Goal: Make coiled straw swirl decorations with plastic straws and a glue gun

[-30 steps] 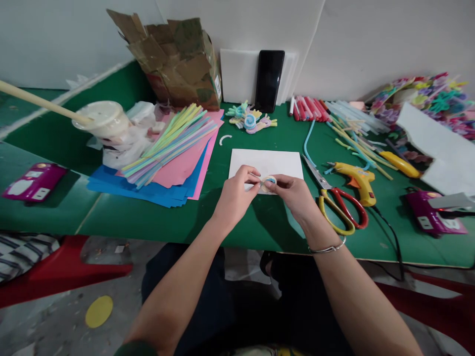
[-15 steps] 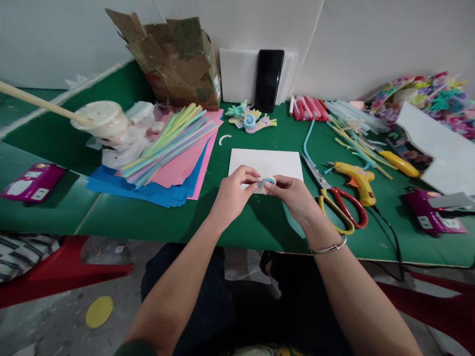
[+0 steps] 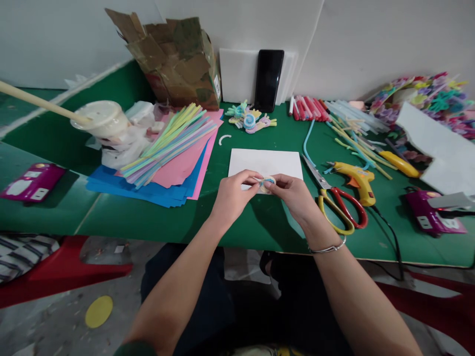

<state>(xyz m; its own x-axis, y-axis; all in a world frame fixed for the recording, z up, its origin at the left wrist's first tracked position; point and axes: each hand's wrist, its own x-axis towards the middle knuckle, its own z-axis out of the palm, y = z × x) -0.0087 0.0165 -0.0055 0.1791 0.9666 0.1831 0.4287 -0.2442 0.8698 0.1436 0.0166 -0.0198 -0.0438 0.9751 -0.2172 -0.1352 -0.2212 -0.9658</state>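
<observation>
Between my fingertips is a small coil of pale yellow and blue pipe cleaner (image 3: pixel 267 184), held above a white sheet (image 3: pixel 267 160). My left hand (image 3: pixel 237 193) pinches the coil's left side with thumb and index finger. Its right side is gripped by my right hand (image 3: pixel 295 193), the thumb lying across the front. Fingers cover part of the coil. To the right of my right hand lie scissors (image 3: pixel 336 202) with red and yellow handles, and beside them a yellow glue gun (image 3: pixel 356 180). Finished pipe-cleaner pieces (image 3: pixel 250 118) lie behind the sheet.
Loose pipe cleaners (image 3: pixel 168 143) rest on coloured sheets (image 3: pixel 141 190) at left, near a white tub (image 3: pixel 100 118). A black phone (image 3: pixel 269 79) leans at the back by a cardboard box (image 3: pixel 178 64). A yellow cutter (image 3: pixel 400 164) and purple power strip (image 3: pixel 434 210) lie at right.
My left fingers have shifted slightly and the coil has turned a little between my fingertips. Both hands stay over the white sheet; everything else stays put.
</observation>
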